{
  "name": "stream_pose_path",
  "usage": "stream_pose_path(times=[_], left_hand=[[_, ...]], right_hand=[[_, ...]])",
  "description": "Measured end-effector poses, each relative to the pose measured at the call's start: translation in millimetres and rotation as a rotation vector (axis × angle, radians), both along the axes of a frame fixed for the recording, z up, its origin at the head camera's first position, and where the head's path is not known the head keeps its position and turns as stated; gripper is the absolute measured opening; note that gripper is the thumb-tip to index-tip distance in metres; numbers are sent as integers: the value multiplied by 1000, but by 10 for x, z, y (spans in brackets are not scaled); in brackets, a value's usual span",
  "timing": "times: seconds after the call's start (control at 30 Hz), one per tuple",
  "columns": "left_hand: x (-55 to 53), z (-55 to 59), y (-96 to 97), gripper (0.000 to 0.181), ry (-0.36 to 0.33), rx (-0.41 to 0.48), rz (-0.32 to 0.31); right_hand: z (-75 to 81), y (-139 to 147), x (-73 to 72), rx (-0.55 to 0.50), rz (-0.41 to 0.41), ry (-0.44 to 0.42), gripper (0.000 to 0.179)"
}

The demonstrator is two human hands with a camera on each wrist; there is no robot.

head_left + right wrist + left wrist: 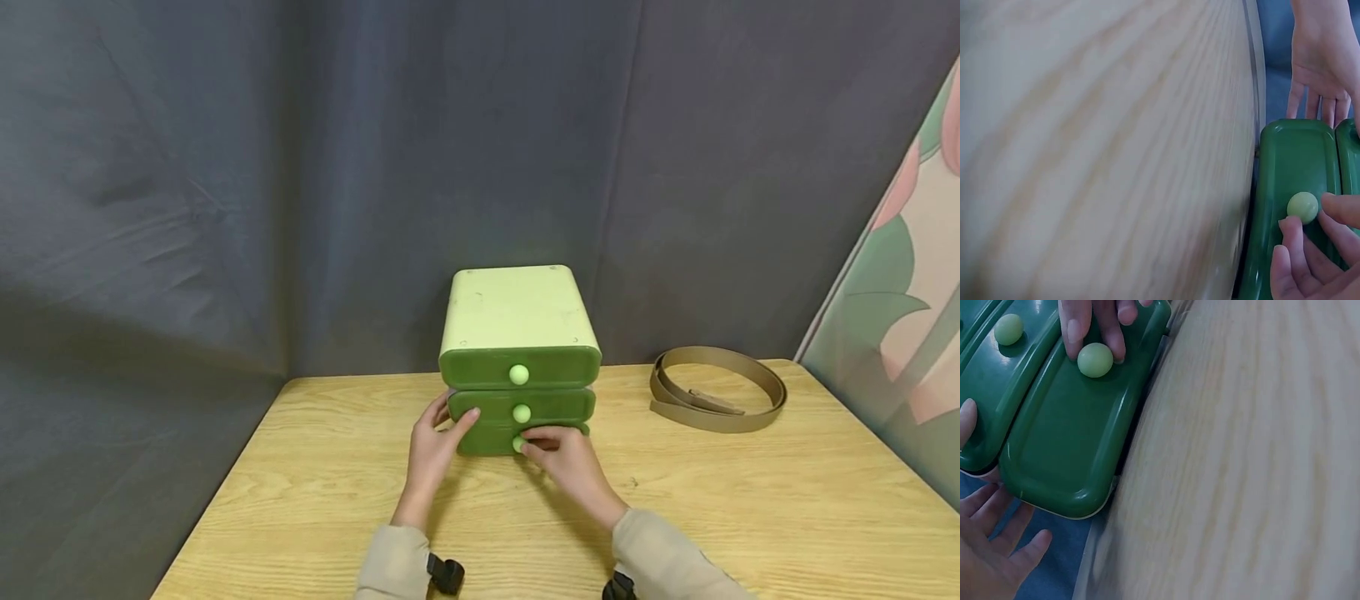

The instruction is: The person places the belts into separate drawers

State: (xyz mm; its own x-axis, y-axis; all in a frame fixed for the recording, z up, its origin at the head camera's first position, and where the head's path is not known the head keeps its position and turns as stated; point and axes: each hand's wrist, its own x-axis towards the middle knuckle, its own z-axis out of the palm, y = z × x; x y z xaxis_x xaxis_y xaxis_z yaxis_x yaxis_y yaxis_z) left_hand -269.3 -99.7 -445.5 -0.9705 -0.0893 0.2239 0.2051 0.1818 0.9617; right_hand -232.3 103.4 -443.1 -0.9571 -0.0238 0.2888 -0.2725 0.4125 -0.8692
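Note:
A small drawer cabinet (517, 308) with a pale yellow-green top and three stacked dark green fronts stands at the far edge of the table. Each front has a round light green knob. My right hand (566, 462) pinches the bottom knob (1303, 207) between thumb and fingers, low over the table. At the cabinet's left side, my left hand (432, 450) has its fingers stretched along the side wall. Its thumb rests on the left end of the middle drawer front (558, 406). The bottom drawer front (1066, 437) sits just below, nearly in line with the middle one.
A coiled brown belt (718, 423) lies on the wooden table (315, 492), right of the cabinet. Behind the table hangs a dark grey-blue curtain (480, 150). A panel with a floral pattern (900, 333) slants along the right side.

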Motion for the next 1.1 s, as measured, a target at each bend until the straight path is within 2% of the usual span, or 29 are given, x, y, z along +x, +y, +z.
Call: stream_pose_path(times=[0.23, 0.47, 0.57, 0.87, 1.1], left_hand=[[-14, 9, 39, 65, 31, 13, 20], [6, 21, 77, 61, 36, 1, 108], [16, 24, 84, 61, 26, 17, 126], [54, 53, 105, 62, -3, 68, 122], [62, 66, 107, 64, -12, 68, 141]], right_hand=[[28, -9, -7, -35, -17, -57, 13], [13, -24, -42, -80, -11, -83, 12], [-12, -37, -60, -113, -26, -109, 11], [-24, -55, -74, -104, -69, -81, 9], [-11, -76, -82, -85, -107, -105, 3]])
